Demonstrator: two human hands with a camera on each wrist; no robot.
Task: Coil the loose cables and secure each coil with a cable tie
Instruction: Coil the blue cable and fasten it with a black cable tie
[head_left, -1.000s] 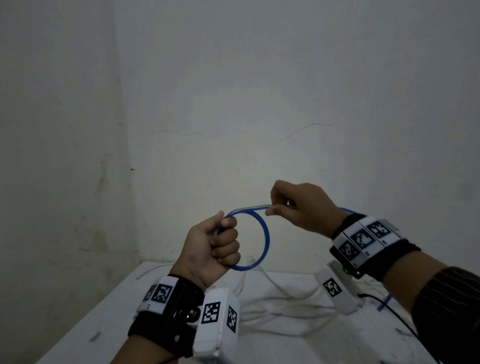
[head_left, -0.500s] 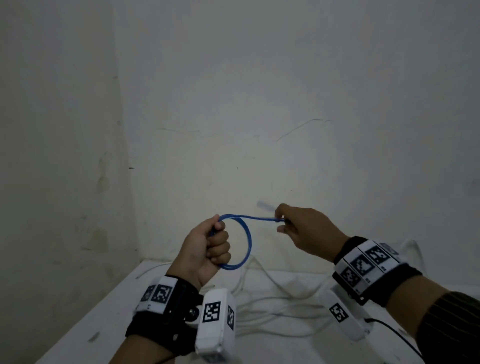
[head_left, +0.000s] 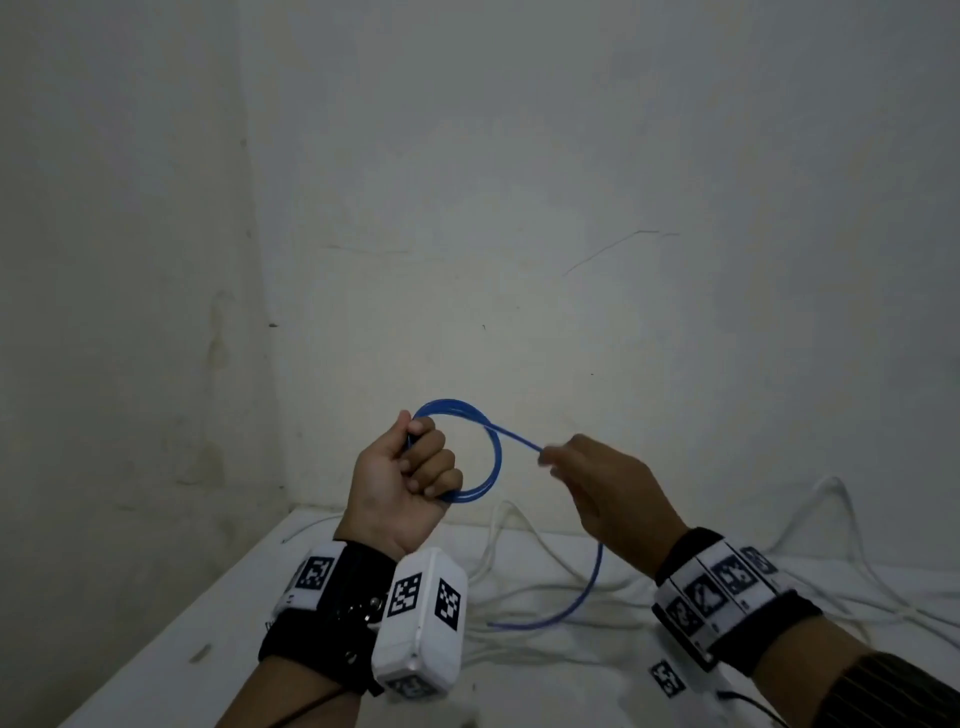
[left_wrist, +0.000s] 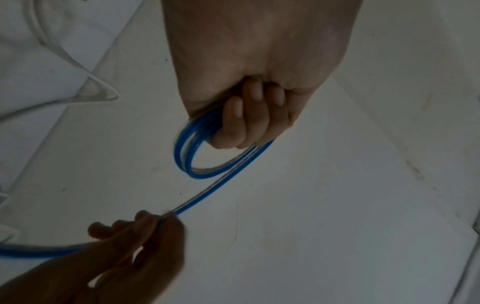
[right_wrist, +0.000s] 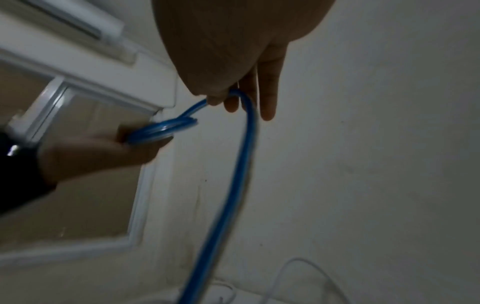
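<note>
Head view shows me the thin blue plastic-sheathed cable (head_left: 496, 457) held up in the air above the table, wound into a small round coil of a few turns. My left hand (head_left: 402, 488) is fisted around one side of that coil, fingers curled tight over the strands and thumb on top. From the coil's upper edge a single strand runs across to my right hand (head_left: 608, 499), where fingertips and thumb pinch it. Past that hand the cable drops in a loose arc down to the table.

On the left wrist view I count the turns as two or three strands lying side by side under the left fingers (left_wrist: 249, 119), with the free strand leaving toward the right hand (left_wrist: 145, 244). The right wrist view shows the blue cable (right_wrist: 233, 185) bending over the right fingers (right_wrist: 267, 102), some of them straight, and hanging away below.

Under both hands, loose white cables (head_left: 545, 587) sprawl in tangled loops over the white table (head_left: 208, 613), set into the corner of plain pale walls (head_left: 519, 208).
</note>
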